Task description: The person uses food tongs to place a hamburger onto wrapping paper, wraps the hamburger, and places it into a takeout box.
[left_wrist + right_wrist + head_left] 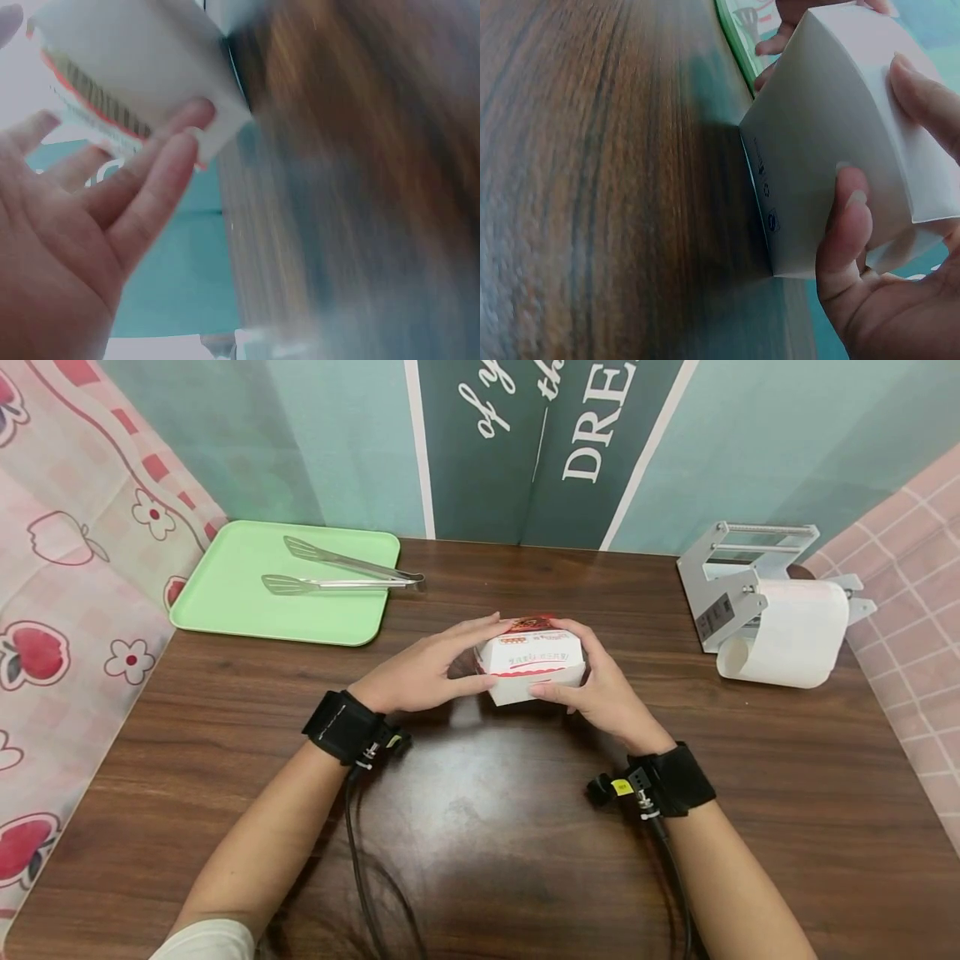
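Note:
A white and red paper takeaway box, like a burger box, is held between both hands at the middle of the table, its lid shut. My left hand has the box's left side between thumb and fingers. On the opposite side my right hand grips it, the thumb across the white front. In the left wrist view, fingers lie against the box's pale face, near a printed barcode. Small printed marks show on the white underside in the right wrist view, so the box is tilted up.
At the back left, a light green tray carries metal tongs, their hinged end past its rim. A label dispenser with a white paper roll stands at the back right. Cables trail from both wrist straps over the brown table.

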Motion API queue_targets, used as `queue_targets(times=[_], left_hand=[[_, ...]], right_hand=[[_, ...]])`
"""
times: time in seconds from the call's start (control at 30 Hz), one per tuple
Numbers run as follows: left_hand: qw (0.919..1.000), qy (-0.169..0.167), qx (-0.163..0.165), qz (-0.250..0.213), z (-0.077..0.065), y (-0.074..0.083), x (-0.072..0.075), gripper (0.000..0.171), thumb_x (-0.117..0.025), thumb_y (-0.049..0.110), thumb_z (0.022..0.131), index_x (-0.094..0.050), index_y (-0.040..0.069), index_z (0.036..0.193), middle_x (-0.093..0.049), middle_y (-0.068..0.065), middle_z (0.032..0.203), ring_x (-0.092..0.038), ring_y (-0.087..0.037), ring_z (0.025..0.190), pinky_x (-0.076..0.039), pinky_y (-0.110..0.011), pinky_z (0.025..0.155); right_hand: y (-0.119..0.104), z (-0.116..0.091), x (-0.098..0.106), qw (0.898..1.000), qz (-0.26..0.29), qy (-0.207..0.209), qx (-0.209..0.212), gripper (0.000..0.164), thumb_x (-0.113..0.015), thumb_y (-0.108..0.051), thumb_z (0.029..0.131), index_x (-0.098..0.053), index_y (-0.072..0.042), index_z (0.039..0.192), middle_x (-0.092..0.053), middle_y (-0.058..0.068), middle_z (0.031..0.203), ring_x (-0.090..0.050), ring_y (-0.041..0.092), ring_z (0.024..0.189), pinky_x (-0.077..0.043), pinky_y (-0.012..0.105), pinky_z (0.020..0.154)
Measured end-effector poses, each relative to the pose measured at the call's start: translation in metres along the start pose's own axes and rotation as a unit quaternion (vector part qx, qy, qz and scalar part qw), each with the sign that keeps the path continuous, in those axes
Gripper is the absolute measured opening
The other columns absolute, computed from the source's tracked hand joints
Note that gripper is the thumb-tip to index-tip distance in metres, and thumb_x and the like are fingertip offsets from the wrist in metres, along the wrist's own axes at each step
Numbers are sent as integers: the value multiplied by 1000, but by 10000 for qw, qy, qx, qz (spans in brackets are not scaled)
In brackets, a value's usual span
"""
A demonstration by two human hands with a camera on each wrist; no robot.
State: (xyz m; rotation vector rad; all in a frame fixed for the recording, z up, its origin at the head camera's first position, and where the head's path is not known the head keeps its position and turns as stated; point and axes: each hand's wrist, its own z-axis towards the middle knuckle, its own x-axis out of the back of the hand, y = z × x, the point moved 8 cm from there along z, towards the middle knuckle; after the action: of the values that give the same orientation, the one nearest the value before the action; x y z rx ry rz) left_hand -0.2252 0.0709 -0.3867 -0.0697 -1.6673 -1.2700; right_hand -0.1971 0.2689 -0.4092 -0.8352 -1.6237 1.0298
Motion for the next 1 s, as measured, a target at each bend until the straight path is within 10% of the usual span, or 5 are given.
queue_targets(times=[0.47,0.87,1.0], left_hand=[[9918,350,-445,1149,-1,7,8,64,-66,32,94,-43,34,154,-44,8,159,-62,-13,88,-49,-28,71],[9449,1269,-1690,2499,-8,41,16,56,-73,29,91,-58,26,145,-66,1,138,-71,-19,87,-56,-34,68],[9445,1255,-1704,2514,-9,46,16,56,-74,28,93,-56,25,146,-64,1,140,-66,-17,73,-53,-32,61]], right_hand=[[7,0,4,9999,25,-119,-15,86,-82,-22,87,-31,-36,155,-48,6,130,-56,21,78,-53,38,54],[3,1,2,9995,124,-265,-101,86,-82,-25,86,-31,-37,154,-49,5,127,-54,23,72,-50,37,53],[1,1,0,9994,182,-258,-104,86,-82,-23,86,-32,-36,154,-48,5,127,-54,22,72,-50,37,53]])
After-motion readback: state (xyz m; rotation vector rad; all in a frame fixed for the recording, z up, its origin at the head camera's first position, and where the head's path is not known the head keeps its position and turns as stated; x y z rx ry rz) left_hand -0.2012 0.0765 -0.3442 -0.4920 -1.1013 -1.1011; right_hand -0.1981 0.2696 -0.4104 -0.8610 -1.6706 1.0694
